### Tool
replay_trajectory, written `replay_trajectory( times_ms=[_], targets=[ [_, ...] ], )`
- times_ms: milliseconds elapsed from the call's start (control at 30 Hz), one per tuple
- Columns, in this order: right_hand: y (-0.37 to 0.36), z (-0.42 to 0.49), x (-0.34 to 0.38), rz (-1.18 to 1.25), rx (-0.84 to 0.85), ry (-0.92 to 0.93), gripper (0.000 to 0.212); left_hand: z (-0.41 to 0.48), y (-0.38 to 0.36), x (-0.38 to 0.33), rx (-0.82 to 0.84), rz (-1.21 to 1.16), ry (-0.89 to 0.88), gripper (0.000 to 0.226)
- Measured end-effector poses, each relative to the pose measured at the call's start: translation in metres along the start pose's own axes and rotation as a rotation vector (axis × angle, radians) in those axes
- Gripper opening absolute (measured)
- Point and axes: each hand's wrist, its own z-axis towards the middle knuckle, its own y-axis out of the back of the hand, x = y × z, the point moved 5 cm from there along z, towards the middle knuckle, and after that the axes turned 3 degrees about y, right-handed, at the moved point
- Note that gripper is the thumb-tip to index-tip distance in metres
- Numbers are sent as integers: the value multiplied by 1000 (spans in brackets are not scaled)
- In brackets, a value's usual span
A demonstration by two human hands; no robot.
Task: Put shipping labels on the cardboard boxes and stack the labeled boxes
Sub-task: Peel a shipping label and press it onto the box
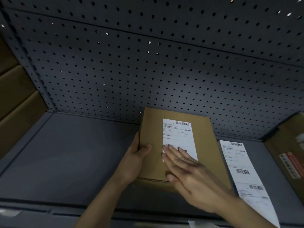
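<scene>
On the grey bench [74, 153], against the pegboard [148, 63], the cardboard box [152, 127] lies flat with a shipping label [178, 134] on its top face. Our left hand [133, 160] grips the box's left edge, thumb curled over the top. Our right hand [185, 170] lies flat, fingers straight and slightly spread, pressing the label's lower half. We cannot tell whether the upper half is fully stuck.

Risks, as we judge them:
- A sideways rub could trap a crease across the barcode.
- Lifting off early may leave a corner loose.
- The strip of spare labels [238, 162] lies just beside the box on the right, so a careless forearm could drag it.

The stacked boxes [14, 99] stand well apart at far left.
</scene>
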Motion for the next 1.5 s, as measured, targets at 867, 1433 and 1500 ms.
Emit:
replay_trajectory(
  times_ms=[867, 1433, 1500],
  targets=[
    [16, 73, -41, 214, -41, -185, 66, -4, -2, -5, 6, -17, -10, 45],
    [0, 20, -34, 200, 28, -470, 78, -4, 0, -3, -52, 12, 13, 52],
    [-1, 17, -43, 170, 46, -500, 81, -4, -2, -4, -52, -2, 24, 52]
  ],
)
